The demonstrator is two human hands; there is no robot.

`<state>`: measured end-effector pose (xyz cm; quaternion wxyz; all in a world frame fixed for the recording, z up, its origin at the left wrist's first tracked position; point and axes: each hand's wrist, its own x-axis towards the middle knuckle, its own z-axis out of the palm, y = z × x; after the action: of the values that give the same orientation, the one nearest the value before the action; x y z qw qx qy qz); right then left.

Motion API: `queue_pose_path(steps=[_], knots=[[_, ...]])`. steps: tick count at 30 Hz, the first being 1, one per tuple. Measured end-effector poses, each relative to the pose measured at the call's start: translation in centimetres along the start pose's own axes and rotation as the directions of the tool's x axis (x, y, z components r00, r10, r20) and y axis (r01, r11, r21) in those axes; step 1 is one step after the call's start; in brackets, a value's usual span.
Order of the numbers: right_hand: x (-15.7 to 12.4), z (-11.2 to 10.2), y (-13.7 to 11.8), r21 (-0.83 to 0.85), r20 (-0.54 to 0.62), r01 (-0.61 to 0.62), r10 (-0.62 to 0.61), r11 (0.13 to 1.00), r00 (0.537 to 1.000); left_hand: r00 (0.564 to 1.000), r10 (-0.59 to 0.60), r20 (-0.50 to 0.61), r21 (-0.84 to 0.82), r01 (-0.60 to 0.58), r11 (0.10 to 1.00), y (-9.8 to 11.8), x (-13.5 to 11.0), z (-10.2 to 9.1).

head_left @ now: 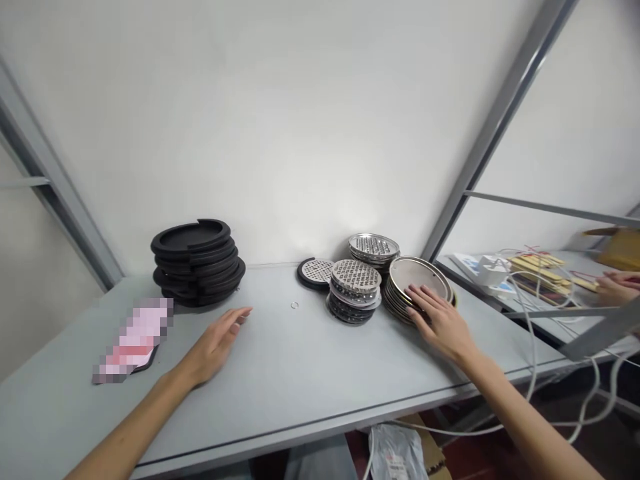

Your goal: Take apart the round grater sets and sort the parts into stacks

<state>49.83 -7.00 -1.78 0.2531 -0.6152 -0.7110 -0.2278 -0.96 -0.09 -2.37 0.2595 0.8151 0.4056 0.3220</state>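
Discs (pixel 420 273), metal, stacked on the right of the counter (pixel 280 380), probably piled there for easy reach; right grip (pixel 443 325), spread loosely over their near edge, apparently clasping nothing; left grip (pixel 215 343), half open, empty, near black trays (pixel 200 267), seemingly stacked to save room

Three metal stacks (pixel 354 293), one black stack (pixel 197 267)
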Motion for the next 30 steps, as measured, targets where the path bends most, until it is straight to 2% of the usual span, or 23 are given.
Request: queue_pose_path(steps=[3,6,9,11,13,15,16,18,19,20,22,24,25,28,30], knots=[[-0.4,0.2,-0.9,-0.040,-0.018,-0.117,0.116,0.992,0.993,1.000,-0.006,-0.003,0.010,0.006,1.000,0.0,0.1,0.0],[-0.1,0.0,-1.4,-0.056,-0.026,-0.142,0.141,0.988,0.990,1.000,-0.013,0.001,0.039,0.013,0.999,0.2,0.1,-0.1],[1.4,-0.7,-1.3,-0.085,-0.026,-0.145,0.144,0.986,0.989,1.000,-0.005,-0.001,0.066,0.005,0.998,0.5,0.1,0.0],[3.0,-1.6,-1.8,-0.081,-0.130,-0.143,0.132,0.986,0.983,1.000,0.007,-0.004,0.070,-0.007,0.998,0.6,0.2,0.0],[4.5,-2.6,-3.5,-0.019,-0.319,-0.096,0.085,0.995,0.944,1.000,0.015,-0.004,0.074,-0.015,0.997,0.7,0.2,0.0],[5.6,-3.3,-6.9,0.084,-0.472,0.052,-0.007,0.995,0.882,1.000,0.020,-0.003,0.082,-0.020,0.996,0.8,0.3,0.0],[6.1,-3.3,-9.1,0.137,-0.495,0.164,-0.076,0.977,0.865,1.000,0.021,-0.002,0.086,-0.021,0.996,0.8,0.3,0.0],[6.8,-2.4,-14.2,0.233,-0.418,0.377,-0.258,0.896,0.871,1.000,0.027,-0.001,0.094,-0.027,0.995,1.0,0.3,0.0],[7.1,-1.6,-16.8,0.266,-0.306,0.458,-0.376,0.848,0.874,0.999,0.032,-0.003,0.098,-0.032,0.995,1.0,0.3,0.0],[7.6,-0.5,-19.1,0.286,-0.158,0.471,-0.444,0.834,0.882,0.999,0.040,-0.011,0.102,-0.038,0.994,1.0,0.3,0.0],[8.5,1.9,-22.8,0.247,0.133,0.356,-0.395,0.901,0.909,0.997,0.062,-0.040,0.115,-0.057,0.992,1.0,0.3,0.1],[9.5,4.1,-24.8,0.132,0.364,0.220,-0.254,0.966,0.896,0.995,0.083,-0.055,0.133,-0.075,0.988,0.9,0.2,0.1],[9.8,5.1,-25.2,0.085,0.436,0.169,-0.189,0.982,0.880,0.993,0.096,-0.062,0.145,-0.086,0.986,0.9,0.1,0.0],[10.1,6.9,-25.0,0.062,0.501,0.088,-0.107,0.994,0.859,0.972,0.187,-0.140,0.190,-0.159,0.969,1.0,-0.3,-0.3],[9.8,7.3,-24.4,0.101,0.467,0.064,-0.104,0.993,0.878,0.915,0.294,-0.276,0.245,-0.229,0.942,1.5,-0.2,-1.1]])
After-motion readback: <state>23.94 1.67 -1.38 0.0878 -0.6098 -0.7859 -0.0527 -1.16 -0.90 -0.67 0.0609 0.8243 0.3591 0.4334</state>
